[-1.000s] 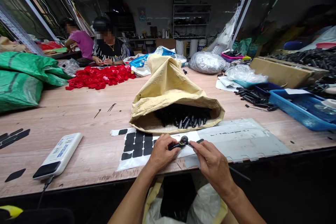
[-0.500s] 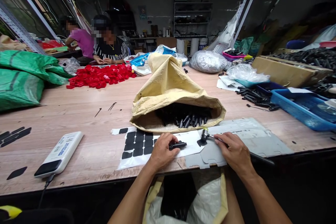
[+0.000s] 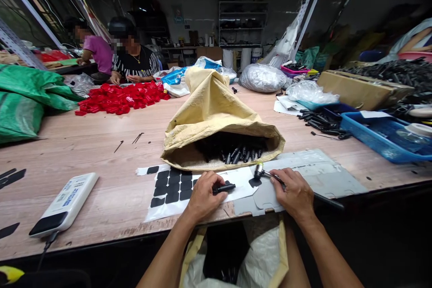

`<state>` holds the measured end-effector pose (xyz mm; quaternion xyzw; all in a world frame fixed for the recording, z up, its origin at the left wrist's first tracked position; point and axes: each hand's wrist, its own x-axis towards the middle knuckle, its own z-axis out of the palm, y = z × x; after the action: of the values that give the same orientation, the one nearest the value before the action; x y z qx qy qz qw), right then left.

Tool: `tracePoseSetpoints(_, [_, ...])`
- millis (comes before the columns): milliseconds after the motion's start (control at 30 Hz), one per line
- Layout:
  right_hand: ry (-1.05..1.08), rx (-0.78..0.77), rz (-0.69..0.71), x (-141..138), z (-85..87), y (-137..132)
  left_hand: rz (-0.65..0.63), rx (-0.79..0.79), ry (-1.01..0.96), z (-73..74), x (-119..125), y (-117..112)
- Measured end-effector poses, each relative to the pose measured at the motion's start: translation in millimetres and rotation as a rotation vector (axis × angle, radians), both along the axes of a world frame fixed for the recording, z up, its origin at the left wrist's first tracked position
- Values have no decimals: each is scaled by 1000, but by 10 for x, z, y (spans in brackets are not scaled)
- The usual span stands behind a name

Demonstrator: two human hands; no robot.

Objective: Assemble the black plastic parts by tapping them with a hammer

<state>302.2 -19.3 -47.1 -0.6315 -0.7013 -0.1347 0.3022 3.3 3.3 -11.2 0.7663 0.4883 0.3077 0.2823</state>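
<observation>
My left hand (image 3: 203, 195) is closed round a small black tube-like part (image 3: 227, 188), which points right above the work surface. In my right hand (image 3: 294, 192) is a small hammer (image 3: 258, 171); its thin metal shaft runs under my fingers to a black handle. The hammer head is over a loose black patch (image 3: 255, 182), though I cannot tell whether they touch. Beside my left hand lies a white backing sheet (image 3: 155, 214) with rows of black rounded-square stickers (image 3: 173, 187). A grey board (image 3: 332, 180) lies beneath the hammer.
A yellow sack (image 3: 216, 117) opens toward me, with black parts (image 3: 241, 154) inside. Another open sack (image 3: 283, 261) is at my lap. A white power bank (image 3: 65, 204), red parts (image 3: 123, 97) and a blue tray (image 3: 381, 144) lie around. Two people sit across the table.
The whole view has shifted slightly left. Both hands keep their hold on the black part and the hammer, with little visible movement over the table.
</observation>
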Motion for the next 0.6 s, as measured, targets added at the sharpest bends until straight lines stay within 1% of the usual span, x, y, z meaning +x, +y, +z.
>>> tracePoseSetpoints(133, [5,2,-14,-15,3,4,-19,51,42,12,12,-8])
tracePoseSetpoints(200, [5,-1,-11,-24,3,4,-50,74,72,33,21,-60])
tracePoseSetpoints(300, [6,-4,-7,-33,4,3,-164,73,91,74,34,-247])
tracePoseSetpoints(367, [5,0,-10,-36,6,1,-261,42,98,91,38,-421])
tracePoseSetpoints(433, [4,0,-15,-37,10,-2,-324,17,129,91,35,-591])
tracePoseSetpoints(533, [0,-3,-21,-40,14,-4,-353,6,199,84,23,-766])
tracePoseSetpoints(600, [-2,0,-21,-43,13,-3,-354,-10,207,96,20,-803])
